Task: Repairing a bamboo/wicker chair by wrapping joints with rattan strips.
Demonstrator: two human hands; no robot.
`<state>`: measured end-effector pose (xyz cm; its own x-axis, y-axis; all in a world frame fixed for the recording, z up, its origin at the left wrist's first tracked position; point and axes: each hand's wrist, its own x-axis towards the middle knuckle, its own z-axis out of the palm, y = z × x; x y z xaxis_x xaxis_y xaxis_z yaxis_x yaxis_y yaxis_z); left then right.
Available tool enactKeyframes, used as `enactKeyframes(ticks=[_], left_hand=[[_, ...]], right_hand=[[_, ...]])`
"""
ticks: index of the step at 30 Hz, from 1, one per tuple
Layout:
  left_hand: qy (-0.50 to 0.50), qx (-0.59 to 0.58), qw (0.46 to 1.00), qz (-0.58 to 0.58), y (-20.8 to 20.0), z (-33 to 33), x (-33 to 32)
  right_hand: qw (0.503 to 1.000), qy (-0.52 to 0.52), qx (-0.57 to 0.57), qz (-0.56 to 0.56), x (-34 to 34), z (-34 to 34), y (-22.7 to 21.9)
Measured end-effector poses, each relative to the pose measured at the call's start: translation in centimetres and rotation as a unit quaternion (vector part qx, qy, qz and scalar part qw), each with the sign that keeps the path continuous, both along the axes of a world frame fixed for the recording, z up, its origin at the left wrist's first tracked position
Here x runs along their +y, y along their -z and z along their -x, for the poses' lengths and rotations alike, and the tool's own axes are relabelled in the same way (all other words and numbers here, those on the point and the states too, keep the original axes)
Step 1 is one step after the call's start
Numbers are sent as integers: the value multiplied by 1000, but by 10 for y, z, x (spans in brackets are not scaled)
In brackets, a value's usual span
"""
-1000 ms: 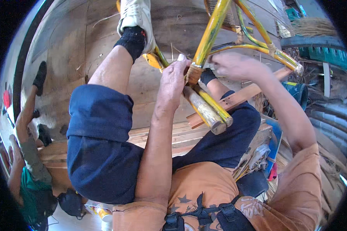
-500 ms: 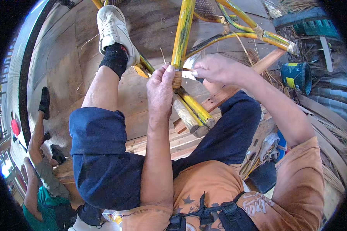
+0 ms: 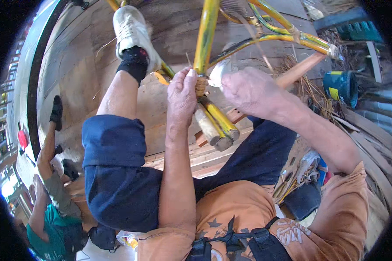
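In front of me stands a frame of yellow-and-green mottled poles (image 3: 207, 37). A tan band of cane binding (image 3: 201, 88) is wound round the joint, above two pole ends (image 3: 224, 122) that point toward me. My left hand (image 3: 181, 93) grips the joint from the left, its thumb pressed at the top of the binding. To the right of it my right hand (image 3: 250, 92) is closed, apart from the pole. A thin cane strip (image 3: 211, 81) runs from the binding toward its fingers; the fingertips are partly hidden. A longer blurred strip (image 3: 262, 53) rises behind that hand.
A wooden bar (image 3: 300, 69) slants behind my right hand. Farther right are a dark green bucket (image 3: 340, 87) and loose cane scraps (image 3: 287, 67). My shoe (image 3: 132, 32) rests by the frame's left side. Another person (image 3: 54, 226) sits at the lower left.
My right hand has drawn slightly right and downward from the joint, turning its knuckles up. The long strip behind it has swung. My left hand stays on the binding.
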<state>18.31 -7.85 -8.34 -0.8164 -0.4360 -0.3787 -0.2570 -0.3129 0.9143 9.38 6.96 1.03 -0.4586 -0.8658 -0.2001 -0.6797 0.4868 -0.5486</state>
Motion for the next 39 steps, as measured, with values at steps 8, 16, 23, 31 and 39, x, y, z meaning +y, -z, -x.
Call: enactKeyframes(ticks=[8, 16, 23, 31, 39], left_hand=[[-89, 50, 992, -73, -3, -18, 1], [16, 90, 995, -43, -5, -19, -6], [18, 117, 993, -15, -14, -9, -10], [3, 83, 996, -20, 13, 4, -28], [146, 25, 986, -80, 56, 24, -53]], right_hand=[[993, 57, 5, -102, 1, -10, -4], [1000, -19, 16, -13, -21, -4, -28], [910, -339, 237, 32, -111, 23, 3], [933, 59, -349, 69, -3, 15, -148], [868, 208, -425, -148, -3, 84, 8]])
